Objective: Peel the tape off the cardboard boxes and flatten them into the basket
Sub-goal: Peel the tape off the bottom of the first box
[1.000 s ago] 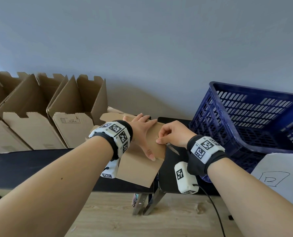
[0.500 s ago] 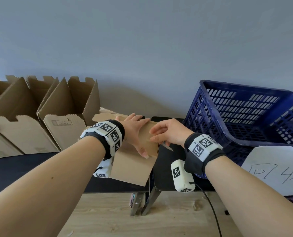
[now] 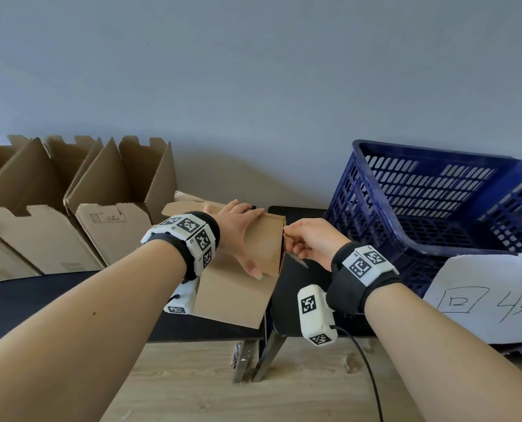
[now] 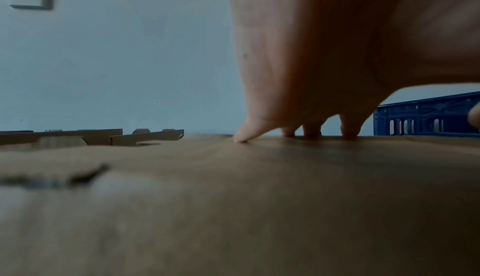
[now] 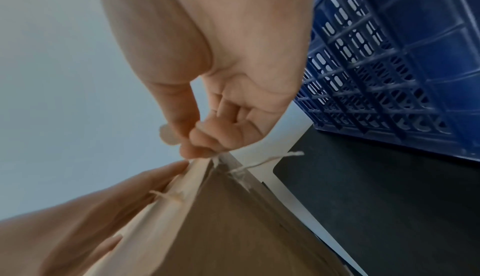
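Here left hand (image 3: 238, 229) presses flat on the box (image 3: 253, 269); right hand (image 3: 311, 242) pinches tape (image 5: 233, 169) at its corner

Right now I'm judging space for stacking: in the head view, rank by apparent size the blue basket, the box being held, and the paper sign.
1. Blue basket, largest.
2. Paper sign and held box: look alike, and hands hide part of the box, so unranked.
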Demonstrator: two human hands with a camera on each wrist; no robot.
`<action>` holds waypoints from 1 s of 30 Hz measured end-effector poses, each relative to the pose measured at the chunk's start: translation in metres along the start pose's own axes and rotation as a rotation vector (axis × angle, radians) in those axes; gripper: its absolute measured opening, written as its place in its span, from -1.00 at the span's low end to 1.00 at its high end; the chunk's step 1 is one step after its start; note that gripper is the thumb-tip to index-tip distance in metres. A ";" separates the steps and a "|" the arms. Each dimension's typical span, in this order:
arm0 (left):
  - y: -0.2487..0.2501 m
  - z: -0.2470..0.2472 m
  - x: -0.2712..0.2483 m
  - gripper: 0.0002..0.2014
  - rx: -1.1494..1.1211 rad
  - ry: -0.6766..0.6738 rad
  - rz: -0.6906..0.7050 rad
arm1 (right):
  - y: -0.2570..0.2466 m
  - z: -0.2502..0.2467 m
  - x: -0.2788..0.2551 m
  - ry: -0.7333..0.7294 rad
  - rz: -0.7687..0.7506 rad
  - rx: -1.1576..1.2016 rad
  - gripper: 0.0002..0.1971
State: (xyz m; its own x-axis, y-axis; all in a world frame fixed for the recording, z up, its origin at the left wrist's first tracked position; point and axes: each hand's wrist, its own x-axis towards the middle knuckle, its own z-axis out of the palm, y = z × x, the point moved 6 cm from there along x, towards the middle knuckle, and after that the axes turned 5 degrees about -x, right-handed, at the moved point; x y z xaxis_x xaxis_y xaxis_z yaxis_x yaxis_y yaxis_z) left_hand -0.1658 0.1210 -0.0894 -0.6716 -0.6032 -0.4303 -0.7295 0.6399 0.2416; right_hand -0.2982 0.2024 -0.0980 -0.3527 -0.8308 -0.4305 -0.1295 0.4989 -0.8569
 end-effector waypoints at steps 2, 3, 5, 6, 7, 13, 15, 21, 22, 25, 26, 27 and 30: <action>0.000 0.000 0.000 0.31 -0.008 0.002 0.003 | 0.004 0.000 0.002 0.016 0.031 -0.006 -0.76; 0.000 0.000 0.000 0.31 -0.012 0.003 0.005 | 0.005 -0.002 0.002 0.026 0.045 -0.003 -0.75; -0.001 0.001 0.000 0.31 -0.019 -0.001 0.003 | 0.004 -0.007 0.003 0.047 0.047 0.005 -0.75; -0.001 0.000 -0.001 0.29 -0.028 0.001 -0.005 | 0.001 -0.008 0.003 0.051 0.040 0.006 -0.76; 0.000 -0.001 0.000 0.25 -0.047 0.014 -0.016 | -0.002 -0.009 0.003 0.048 0.031 0.000 -0.77; 0.038 0.004 0.010 0.17 -0.083 0.156 -0.018 | -0.010 -0.004 0.003 0.007 -0.028 -0.004 -0.95; 0.045 0.012 0.013 0.12 -0.067 0.115 0.018 | -0.007 -0.011 0.002 0.039 -0.034 -0.034 -0.91; 0.051 0.007 0.016 -0.24 -0.042 0.080 0.035 | 0.011 -0.024 0.005 0.035 0.022 -0.097 -0.89; 0.052 0.007 0.015 -0.31 -0.056 0.084 0.039 | 0.014 -0.024 0.006 0.034 0.034 -0.099 -0.89; 0.055 0.005 0.013 -0.44 -0.104 0.096 0.045 | 0.024 -0.029 0.008 0.055 0.040 -0.148 -0.85; 0.056 0.004 0.012 -0.45 -0.116 0.096 0.050 | 0.028 -0.031 0.009 0.058 0.045 -0.163 -0.87; 0.058 0.003 0.010 -0.46 -0.122 0.094 0.057 | 0.032 -0.033 0.009 0.053 0.055 -0.164 -0.90; 0.059 0.002 0.009 -0.45 -0.121 0.085 0.065 | 0.040 -0.030 0.012 -0.003 0.059 -0.195 -0.80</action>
State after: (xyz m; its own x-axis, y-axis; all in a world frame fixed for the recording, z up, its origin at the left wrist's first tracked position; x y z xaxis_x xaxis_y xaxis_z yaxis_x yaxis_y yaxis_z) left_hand -0.2150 0.1540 -0.0808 -0.7229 -0.6036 -0.3362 -0.6907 0.6202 0.3718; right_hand -0.3360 0.2195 -0.1288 -0.3623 -0.7991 -0.4797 -0.2857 0.5851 -0.7589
